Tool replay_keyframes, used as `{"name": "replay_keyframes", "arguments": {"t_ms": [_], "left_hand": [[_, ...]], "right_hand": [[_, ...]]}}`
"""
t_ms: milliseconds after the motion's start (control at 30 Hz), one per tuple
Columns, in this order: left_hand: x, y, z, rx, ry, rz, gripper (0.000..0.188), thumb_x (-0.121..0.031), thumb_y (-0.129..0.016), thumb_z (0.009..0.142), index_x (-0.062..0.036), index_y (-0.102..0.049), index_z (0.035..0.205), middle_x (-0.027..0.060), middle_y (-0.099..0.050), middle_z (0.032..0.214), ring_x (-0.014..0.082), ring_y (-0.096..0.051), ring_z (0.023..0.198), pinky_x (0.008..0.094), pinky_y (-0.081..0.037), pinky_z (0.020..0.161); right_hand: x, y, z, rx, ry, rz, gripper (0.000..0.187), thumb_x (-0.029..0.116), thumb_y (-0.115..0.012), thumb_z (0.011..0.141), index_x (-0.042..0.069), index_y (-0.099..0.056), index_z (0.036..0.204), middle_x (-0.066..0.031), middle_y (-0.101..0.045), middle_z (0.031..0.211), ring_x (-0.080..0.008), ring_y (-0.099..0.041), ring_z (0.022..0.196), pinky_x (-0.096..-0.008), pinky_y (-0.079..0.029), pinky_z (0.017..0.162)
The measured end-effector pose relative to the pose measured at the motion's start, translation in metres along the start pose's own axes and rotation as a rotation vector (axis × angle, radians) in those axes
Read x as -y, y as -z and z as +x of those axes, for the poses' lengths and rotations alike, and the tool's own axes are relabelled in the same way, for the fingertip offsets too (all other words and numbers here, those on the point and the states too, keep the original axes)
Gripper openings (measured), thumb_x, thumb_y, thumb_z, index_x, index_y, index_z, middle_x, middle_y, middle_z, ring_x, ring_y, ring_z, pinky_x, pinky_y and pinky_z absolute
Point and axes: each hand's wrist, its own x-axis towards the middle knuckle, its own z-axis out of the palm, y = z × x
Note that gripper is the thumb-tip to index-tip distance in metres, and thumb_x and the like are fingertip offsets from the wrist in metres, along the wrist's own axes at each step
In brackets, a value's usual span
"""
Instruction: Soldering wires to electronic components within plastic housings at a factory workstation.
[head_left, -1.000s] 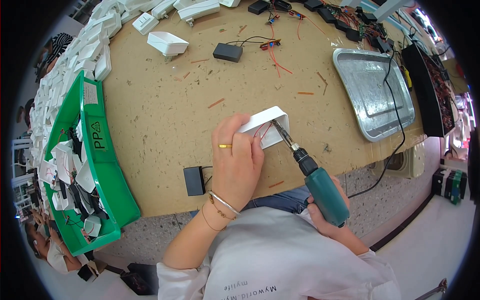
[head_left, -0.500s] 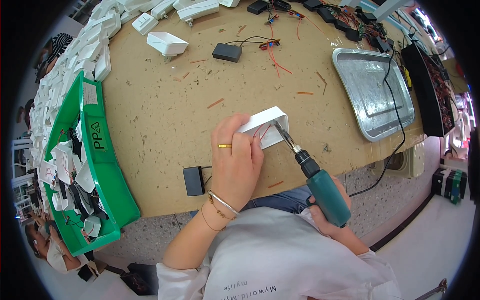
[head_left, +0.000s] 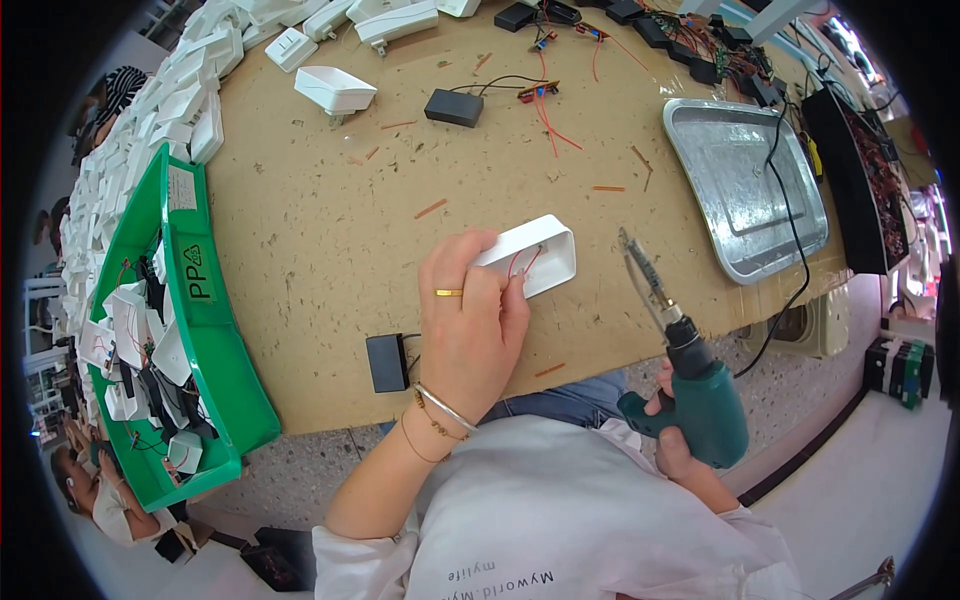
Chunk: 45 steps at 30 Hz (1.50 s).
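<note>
Scuffed brown board covers the bench, strewn with short orange scraps, and speckled floor shows past its near edge. White casings crowd the far left, beyond the green bin that stands well to the left of the left hand.

That hand is nearer to the white housing: it grips the housing's left end, fingers bent over the near wall, while the rest juts out just beyond the fingertips. From there the long axis slants rightward and somewhat away from the body. Whether the underside rests on the board, I cannot tell.

From the right hand, the housing lies ahead and to the left, well apart. Those fingers are wrapped around the grip of a green gun-shaped tool, whose slim metal tip points forward, to the right of the housing and clear of it.

As for looks, the housing is a plain, smooth shell with rounded corners and an open face; thin red wires show inside, close to the left fingertips.
</note>
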Motion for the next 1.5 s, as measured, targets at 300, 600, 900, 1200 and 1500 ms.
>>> {"name": "replay_keyframes", "arguments": {"t_ms": [300,600,900,1200,1500], "left_hand": [[-0.010,0.011,0.002,-0.022,0.031,-0.037,0.045,-0.009,-0.076,0.067,-0.0033,-0.050,0.103,0.0169,-0.047,0.119,0.0359,-0.046,0.108,0.0408,-0.045,0.085],[0.003,0.064,0.023,0.066,0.197,0.093,0.063,-0.009,-0.077,0.069,-0.0027,-0.047,0.124,0.0118,-0.057,0.107,0.0200,-0.061,0.082,0.0259,-0.051,0.061],[0.064,0.288,0.020,-0.466,0.755,0.122,0.051,-0.022,-0.066,0.082,0.0017,-0.047,0.123,0.0082,-0.062,0.092,0.0090,-0.059,0.067,0.0199,-0.046,0.049],[0.124,0.243,0.067,-0.177,0.407,0.935,0.043,-0.029,-0.067,0.081,0.0024,-0.058,0.108,0.0226,-0.059,0.107,0.0358,-0.054,0.103,0.0393,-0.042,0.089],[0.189,0.057,0.202,0.158,0.420,0.268,0.079,-0.047,-0.074,0.070,-0.0006,-0.046,0.128,0.0229,-0.048,0.129,0.0343,-0.047,0.119,0.0381,-0.038,0.099]], "right_hand": [[0.000,-0.001,0.018,-0.063,0.012,0.002,0.063,0.053,-0.057,0.081,0.002,-0.051,0.118,-0.0133,-0.048,0.124,-0.0114,-0.051,0.075,-0.0288,-0.043,0.073],[0.004,-0.013,0.043,-0.016,0.063,0.088,0.063,0.048,-0.059,0.080,-0.003,-0.051,0.117,-0.0132,-0.052,0.117,-0.0126,-0.052,0.074,-0.0279,-0.045,0.068],[0.014,-0.016,0.089,0.039,-0.110,0.442,0.062,0.044,-0.062,0.075,-0.006,-0.052,0.111,-0.0167,-0.058,0.095,-0.0165,-0.055,0.065,-0.0283,-0.045,0.060],[0.007,-0.009,0.110,0.096,-0.099,0.792,0.059,0.046,-0.054,0.080,-0.006,-0.053,0.109,-0.0177,-0.059,0.095,-0.0158,-0.054,0.061,-0.0346,-0.046,0.068],[0.003,-0.014,0.101,0.106,-0.120,0.802,0.061,0.047,-0.056,0.078,-0.004,-0.053,0.110,-0.0165,-0.059,0.096,-0.0165,-0.055,0.065,-0.0360,-0.046,0.073]]}}
